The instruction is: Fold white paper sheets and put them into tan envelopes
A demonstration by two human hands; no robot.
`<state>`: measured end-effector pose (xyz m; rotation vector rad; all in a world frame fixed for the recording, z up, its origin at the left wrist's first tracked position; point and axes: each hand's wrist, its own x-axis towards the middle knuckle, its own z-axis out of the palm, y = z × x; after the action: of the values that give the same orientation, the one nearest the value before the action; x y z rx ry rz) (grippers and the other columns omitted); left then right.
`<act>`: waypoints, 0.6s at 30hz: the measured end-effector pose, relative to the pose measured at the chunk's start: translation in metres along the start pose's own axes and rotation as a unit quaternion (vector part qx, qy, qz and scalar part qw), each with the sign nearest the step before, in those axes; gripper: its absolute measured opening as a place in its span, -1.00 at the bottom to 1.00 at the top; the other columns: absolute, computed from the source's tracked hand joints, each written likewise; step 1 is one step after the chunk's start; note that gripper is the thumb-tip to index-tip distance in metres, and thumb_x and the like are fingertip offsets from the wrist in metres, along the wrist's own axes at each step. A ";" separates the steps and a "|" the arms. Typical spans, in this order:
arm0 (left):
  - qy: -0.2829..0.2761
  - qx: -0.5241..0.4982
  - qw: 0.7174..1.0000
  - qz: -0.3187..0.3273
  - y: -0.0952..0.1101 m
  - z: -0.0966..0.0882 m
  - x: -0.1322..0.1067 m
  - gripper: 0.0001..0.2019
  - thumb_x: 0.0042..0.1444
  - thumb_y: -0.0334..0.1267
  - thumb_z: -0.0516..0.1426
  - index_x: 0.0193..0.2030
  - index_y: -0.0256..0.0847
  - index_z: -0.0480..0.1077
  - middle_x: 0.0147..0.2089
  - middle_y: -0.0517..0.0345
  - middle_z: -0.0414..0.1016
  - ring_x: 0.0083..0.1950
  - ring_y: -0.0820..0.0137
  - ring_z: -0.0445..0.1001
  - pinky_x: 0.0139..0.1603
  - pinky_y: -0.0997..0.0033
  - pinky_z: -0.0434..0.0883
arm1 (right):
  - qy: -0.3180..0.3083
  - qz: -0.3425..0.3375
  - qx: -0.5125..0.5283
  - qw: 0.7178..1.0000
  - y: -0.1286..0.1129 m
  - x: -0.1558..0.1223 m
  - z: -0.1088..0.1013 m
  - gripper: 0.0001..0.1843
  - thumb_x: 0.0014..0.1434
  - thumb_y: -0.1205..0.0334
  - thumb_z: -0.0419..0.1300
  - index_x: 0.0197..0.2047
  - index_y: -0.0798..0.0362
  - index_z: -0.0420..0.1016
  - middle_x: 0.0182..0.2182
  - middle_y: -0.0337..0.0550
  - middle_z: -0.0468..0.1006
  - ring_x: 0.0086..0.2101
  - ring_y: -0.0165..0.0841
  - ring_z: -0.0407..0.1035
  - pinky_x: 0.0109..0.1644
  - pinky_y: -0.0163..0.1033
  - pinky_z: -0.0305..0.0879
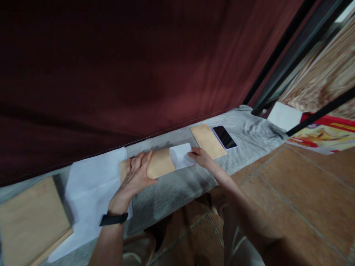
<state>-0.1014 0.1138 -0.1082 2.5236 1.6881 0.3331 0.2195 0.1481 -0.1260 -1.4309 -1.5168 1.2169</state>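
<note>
A tan paper envelope (pixel 161 163) lies lengthwise on the grey cloth in the middle of the view. My left hand (pixel 138 173) rests across its left part, fingers spread along the far side and thumb at the near edge. White paper (pixel 183 155), partly inside the envelope or its flap, stands out at the right end; I cannot tell which. My right hand (pixel 200 156) pinches this paper at its right edge between thumb and fingers. Just beyond the right hand lies another tan envelope (pixel 207 140), flat on the cloth.
A phone (pixel 225 137) lies right of the second envelope. Creased white sheets (pixel 93 188) and a stack of tan envelopes (pixel 31 221) lie at left. The grey cloth (pixel 166 203) covers a narrow surface against a dark red curtain (pixel 138 74). Dark metal bars (pixel 277 55) rise at right, near a red-yellow box (pixel 330 135).
</note>
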 end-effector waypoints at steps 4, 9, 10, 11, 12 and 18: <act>0.003 -0.001 1.000 0.003 0.006 0.000 0.002 0.19 -0.06 -0.07 0.37 0.58 -0.05 -0.28 0.46 -0.25 0.10 0.52 -0.18 0.04 0.48 -0.37 -0.13 | -0.023 0.025 0.045 0.998 0.003 0.000 0.008 -0.70 0.19 -0.01 0.15 -0.38 0.04 0.49 -0.57 -0.31 0.40 -0.52 -0.42 0.24 -0.45 -0.33 0.11; 0.005 0.004 1.000 0.015 0.012 0.002 0.004 0.19 -0.08 -0.08 0.39 0.58 -0.07 -0.24 0.48 -0.28 0.08 0.54 -0.19 0.00 0.49 -0.38 -0.16 | -0.027 0.033 0.023 0.999 0.004 0.002 0.015 -0.68 0.16 -0.01 0.16 -0.42 0.06 0.51 -0.60 -0.33 0.35 -0.52 -0.42 0.23 -0.44 -0.32 0.08; 0.005 0.003 1.000 0.019 0.013 0.003 0.004 0.20 -0.08 -0.08 0.39 0.58 -0.07 -0.25 0.49 -0.27 0.08 0.54 -0.18 0.00 0.49 -0.37 -0.17 | -0.026 0.037 0.019 0.999 0.004 0.002 0.018 -0.69 0.16 0.01 0.16 -0.42 0.06 0.52 -0.60 -0.32 0.37 -0.51 -0.41 0.24 -0.44 -0.32 0.09; 0.004 0.001 1.000 0.023 0.014 0.003 0.004 0.20 -0.08 -0.09 0.39 0.58 -0.06 -0.26 0.49 -0.27 0.08 0.55 -0.16 -0.01 0.49 -0.37 -0.18 | -0.026 0.043 0.016 0.999 0.004 0.003 0.020 -0.71 0.15 0.03 0.17 -0.42 0.06 0.53 -0.59 -0.31 0.40 -0.50 -0.41 0.27 -0.43 -0.33 0.11; 0.003 -0.001 1.000 0.026 0.016 0.004 0.005 0.20 -0.07 -0.10 0.39 0.58 -0.05 -0.26 0.49 -0.27 0.08 0.55 -0.15 -0.02 0.50 -0.36 -0.20 | -0.026 0.048 0.012 0.998 0.005 0.003 0.023 -0.73 0.15 0.05 0.17 -0.42 0.06 0.55 -0.58 -0.30 0.43 -0.48 -0.40 0.29 -0.41 -0.33 0.13; -0.010 -0.020 0.999 0.031 0.023 0.001 0.006 0.16 -0.03 -0.14 0.38 0.58 -0.05 -0.25 0.50 -0.25 0.08 0.57 -0.12 -0.06 0.50 -0.38 -0.23 | -0.048 0.044 0.014 0.998 0.007 0.002 0.034 -0.77 0.14 0.11 0.18 -0.41 0.03 0.59 -0.48 -0.28 0.57 -0.39 -0.36 0.41 -0.28 -0.32 0.28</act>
<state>-0.0779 0.1100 -0.1042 2.5455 1.5821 0.3407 0.1897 0.1440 -0.1427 -1.4526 -1.5069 1.3719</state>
